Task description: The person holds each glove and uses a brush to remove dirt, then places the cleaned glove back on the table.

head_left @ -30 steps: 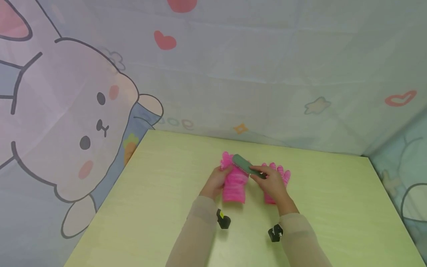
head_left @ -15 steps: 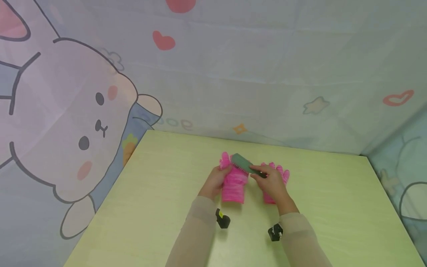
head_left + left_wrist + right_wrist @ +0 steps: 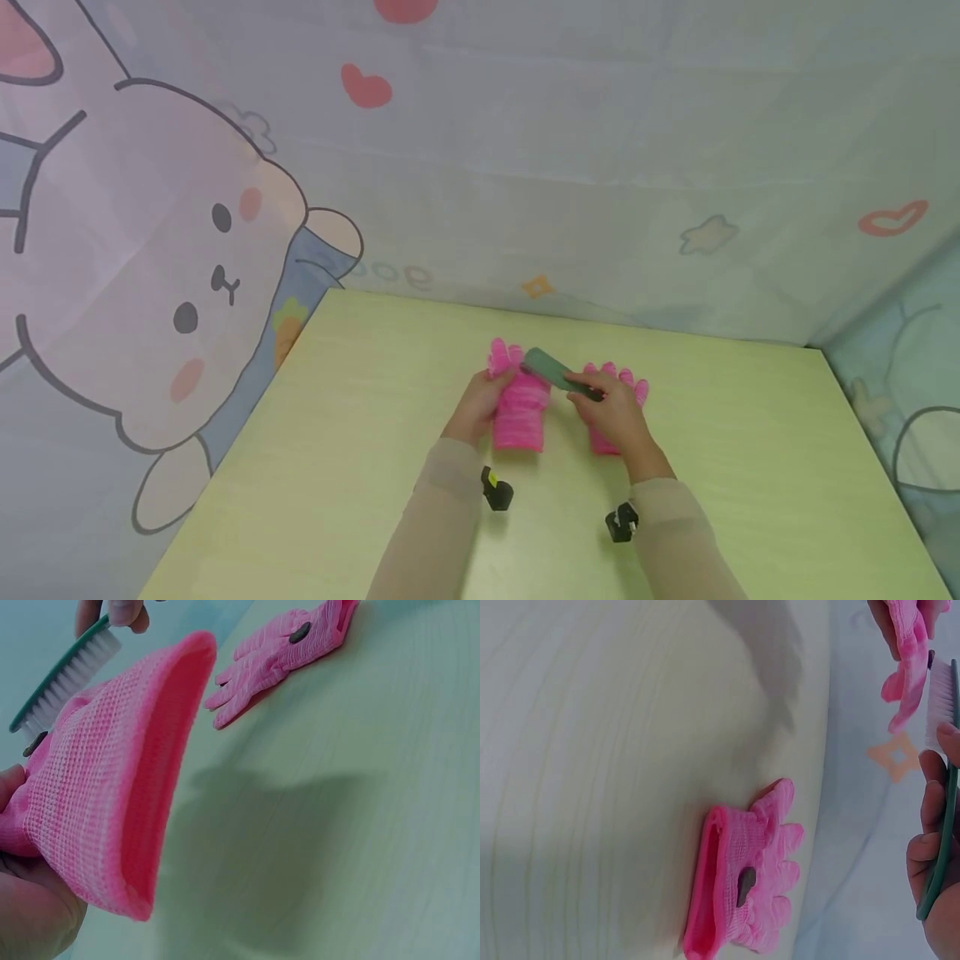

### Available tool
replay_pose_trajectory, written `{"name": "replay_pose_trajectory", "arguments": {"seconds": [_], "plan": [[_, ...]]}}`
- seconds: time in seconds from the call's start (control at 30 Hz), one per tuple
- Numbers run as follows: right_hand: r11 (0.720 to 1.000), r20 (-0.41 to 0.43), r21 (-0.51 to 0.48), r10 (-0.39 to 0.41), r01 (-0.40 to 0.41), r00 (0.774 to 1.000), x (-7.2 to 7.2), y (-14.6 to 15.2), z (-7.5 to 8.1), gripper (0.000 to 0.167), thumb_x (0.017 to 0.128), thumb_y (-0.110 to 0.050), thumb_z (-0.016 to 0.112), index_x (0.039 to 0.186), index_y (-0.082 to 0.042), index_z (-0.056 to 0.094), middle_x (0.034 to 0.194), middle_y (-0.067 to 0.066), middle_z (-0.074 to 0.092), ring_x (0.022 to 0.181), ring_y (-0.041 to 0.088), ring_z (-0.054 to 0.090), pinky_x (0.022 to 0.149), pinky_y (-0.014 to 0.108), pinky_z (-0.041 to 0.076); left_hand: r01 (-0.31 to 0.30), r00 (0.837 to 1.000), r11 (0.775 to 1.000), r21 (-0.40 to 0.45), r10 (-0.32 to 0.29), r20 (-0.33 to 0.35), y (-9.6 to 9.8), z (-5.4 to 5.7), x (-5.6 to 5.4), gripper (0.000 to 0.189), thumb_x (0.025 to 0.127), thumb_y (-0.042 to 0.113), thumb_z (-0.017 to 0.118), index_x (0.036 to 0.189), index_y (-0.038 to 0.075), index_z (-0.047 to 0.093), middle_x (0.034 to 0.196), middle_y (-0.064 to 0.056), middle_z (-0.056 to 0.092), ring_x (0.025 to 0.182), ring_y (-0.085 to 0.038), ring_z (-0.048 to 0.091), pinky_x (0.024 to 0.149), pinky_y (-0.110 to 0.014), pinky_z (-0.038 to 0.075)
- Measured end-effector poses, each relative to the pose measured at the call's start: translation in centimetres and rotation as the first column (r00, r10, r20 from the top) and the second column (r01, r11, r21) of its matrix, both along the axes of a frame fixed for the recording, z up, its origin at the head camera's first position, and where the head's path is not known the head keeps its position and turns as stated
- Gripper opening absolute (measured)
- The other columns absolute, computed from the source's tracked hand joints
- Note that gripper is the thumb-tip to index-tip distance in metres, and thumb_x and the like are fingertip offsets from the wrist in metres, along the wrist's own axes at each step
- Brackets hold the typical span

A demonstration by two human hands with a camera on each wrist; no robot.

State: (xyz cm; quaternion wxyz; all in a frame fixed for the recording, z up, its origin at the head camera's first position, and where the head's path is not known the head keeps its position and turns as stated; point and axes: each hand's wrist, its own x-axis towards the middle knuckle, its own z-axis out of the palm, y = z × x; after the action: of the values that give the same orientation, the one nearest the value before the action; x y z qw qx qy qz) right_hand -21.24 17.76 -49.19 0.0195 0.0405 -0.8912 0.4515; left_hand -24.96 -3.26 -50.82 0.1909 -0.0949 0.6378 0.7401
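Observation:
A pink knitted glove (image 3: 519, 417) is held above the table by my left hand (image 3: 476, 406), which grips it from the side. Its open cuff faces the left wrist camera, and a dark patch (image 3: 35, 743) shows on it near the bristles. My right hand (image 3: 617, 412) holds a green brush (image 3: 547, 367) by its handle. White bristles (image 3: 69, 679) point down at the glove and are at or very near its surface. A second pink glove (image 3: 769, 862) lies on the table, partly behind my right hand in the head view, with a dark oval patch (image 3: 746, 886) on it.
The pale yellow-green table (image 3: 375, 375) reaches back to a printed cloth wall (image 3: 600, 167). Black wrist cameras, the left one (image 3: 497, 490) and the right one (image 3: 622, 522), hang at the inner sides of my sleeves.
The held glove has shifted slightly left. The brush has tilted and moved a little right across it, so fewer bristles show in the head view. The second glove stays in place.

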Motion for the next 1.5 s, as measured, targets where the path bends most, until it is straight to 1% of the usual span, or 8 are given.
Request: {"name": "replay_pose_trajectory", "arguments": {"seconds": [0.13, 0.33, 0.5, 0.7, 0.97, 1.3, 1.4, 1.5], "plan": [[1.000, -0.009, 0.006, 0.003, -0.003, 1.000, 0.1, 0.0, 0.1, 0.031, 0.083, -0.017, 0.070, 0.113, -0.015, 0.068, 0.103, 0.012, 0.061, 0.087, 0.025, 0.052, 0.076, 0.037, 0.049, -0.003, 1.000, 1.000, -0.011, 0.004, 0.028, -0.1, -0.5, -0.2, 0.047, 0.094, 0.032, 0.052, 0.126, -0.002, 0.047, 0.103, -0.012, 0.061, 0.088, -0.020, 0.061, 0.079, -0.031, 0.053], [0.999, -0.026, 0.022, 0.041, -0.041, 0.999, 0.0, -0.4, 0.2, 0.030, 0.083, -0.018, 0.070, 0.112, -0.015, 0.069, 0.110, 0.012, 0.062, 0.092, 0.025, 0.054, 0.078, 0.039, 0.049, 0.023, 0.998, 0.999, 0.048, -0.025, 0.054, 0.2, -1.0, 0.0, 0.045, 0.094, 0.033, 0.053, 0.125, 0.001, 0.049, 0.100, -0.011, 0.062, 0.083, -0.019, 0.061, 0.074, -0.031, 0.054], [0.993, 0.003, 0.099, 0.060, -0.060, 0.998, 0.1, 0.0, -1.1, 0.030, 0.083, -0.016, 0.070, 0.113, -0.014, 0.068, 0.114, 0.015, 0.061, 0.100, 0.029, 0.055, 0.086, 0.045, 0.048, -0.020, 0.994, 0.999, 0.027, 0.017, 0.111, 0.2, -1.5, 0.4, 0.042, 0.093, 0.029, 0.054, 0.123, 0.000, 0.049, 0.098, -0.011, 0.062, 0.081, -0.019, 0.061, 0.072, -0.031, 0.054], [0.994, 0.047, 0.099, 0.033, -0.037, 0.998, 0.3, 0.4, -2.1, 0.031, 0.083, -0.015, 0.070, 0.113, -0.013, 0.068, 0.117, 0.018, 0.059, 0.106, 0.032, 0.054, 0.091, 0.048, 0.045, -0.051, 0.988, 0.999, -0.018, 0.053, 0.147, 0.0, -2.4, 0.7, 0.045, 0.093, 0.024, 0.055, 0.128, -0.003, 0.044, 0.103, -0.013, 0.060, 0.087, -0.022, 0.060, 0.077, -0.031, 0.053], [0.997, 0.111, 0.083, -0.005, -0.004, 0.994, 0.3, 0.3, -2.9, 0.031, 0.083, -0.019, 0.070, 0.114, -0.016, 0.068, 0.121, 0.017, 0.058, 0.098, 0.029, 0.053, 0.078, 0.040, 0.049, -0.035, 0.984, 0.999, -0.030, 0.039, 0.175, 0.1, -3.3, 1.1, 0.048, 0.093, 0.024, 0.055, 0.130, -0.003, 0.041, 0.105, -0.013, 0.060, 0.089, -0.022, 0.061, 0.076, -0.031, 0.053], [0.994, 0.092, 0.110, -0.011, 0.000, 0.996, 0.3, -0.2, -3.4, 0.031, 0.084, -0.020, 0.069, 0.114, -0.016, 0.067, 0.117, 0.013, 0.061, 0.102, 0.029, 0.055, 0.084, 0.044, 0.047, -0.005, 0.978, 0.999, -0.048, 0.014, 0.210, -0.7, -3.9, 1.3, 0.045, 0.091, 0.024, 0.057, 0.127, 0.000, 0.046, 0.104, -0.012, 0.061, 0.086, -0.022, 0.061, 0.073, -0.033, 0.054], [0.996, 0.092, 0.088, -0.017, 0.009, 0.996, 0.4, -0.1, -3.3, 0.031, 0.084, -0.019, 0.069, 0.114, -0.015, 0.067, 0.119, 0.014, 0.060, 0.102, 0.029, 0.054, 0.084, 0.044, 0.047, 0.014, 0.975, 1.000, -0.018, -0.010, 0.222, -1.2, -3.9, 1.2, 0.042, 0.089, 0.024, 0.059, 0.122, 0.000, 0.050, 0.102, -0.011, 0.061, 0.083, -0.021, 0.060, 0.071, -0.032, 0.054], [0.998, 0.103, 0.055, -0.029, 0.024, 0.994, 0.4, 0.0, -3.2, 0.032, 0.084, -0.018, 0.069, 0.116, -0.014, 0.066, 0.120, 0.015, 0.059, 0.101, 0.029, 0.054, 0.083, 0.041, 0.048, 0.033, 0.975, 0.997, 0.066, -0.046, 0.216, -1.6, -3.8, 1.1, 0.040, 0.088, 0.022, 0.061, 0.120, 0.000, 0.051, 0.102, -0.011, 0.061, 0.083, -0.020, 0.060, 0.073, -0.032, 0.054]]}}
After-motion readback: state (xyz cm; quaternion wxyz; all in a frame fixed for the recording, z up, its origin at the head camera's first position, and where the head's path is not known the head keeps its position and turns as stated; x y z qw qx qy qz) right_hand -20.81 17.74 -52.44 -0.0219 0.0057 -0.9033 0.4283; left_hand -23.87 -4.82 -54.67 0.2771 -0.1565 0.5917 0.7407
